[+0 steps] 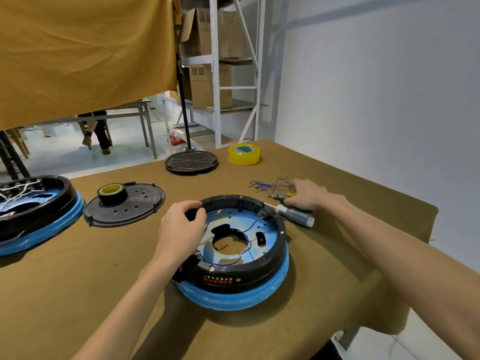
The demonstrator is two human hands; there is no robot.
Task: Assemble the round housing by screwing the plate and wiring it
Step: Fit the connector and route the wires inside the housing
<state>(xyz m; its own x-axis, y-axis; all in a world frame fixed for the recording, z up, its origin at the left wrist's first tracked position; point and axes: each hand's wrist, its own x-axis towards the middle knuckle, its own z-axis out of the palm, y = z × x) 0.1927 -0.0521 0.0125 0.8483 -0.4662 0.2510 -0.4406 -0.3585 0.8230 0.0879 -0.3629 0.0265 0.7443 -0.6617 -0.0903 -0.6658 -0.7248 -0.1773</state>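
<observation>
The round housing (259, 271), a black ring on a blue base, lies in the middle of the table. A blue metal plate (270, 224) with thin blue wires sits inside it. My left hand (180, 227) grips the housing's left rim, fingers curled over the edge. My right hand (309, 194) is beyond the housing at the far right, its fingers curled on a green-handled tool (288, 196) next to a bundle of loose blue wires (270, 185). A screwdriver (296, 215) with a grey and white handle lies against the housing's right rim.
A black perforated cover plate (145, 203) with a roll of black tape (112, 193) lies to the left. A second housing (36, 216) sits at the far left edge. A yellow tape roll (244, 154) and a black stand base (191, 161) are at the back. The table ends at the right.
</observation>
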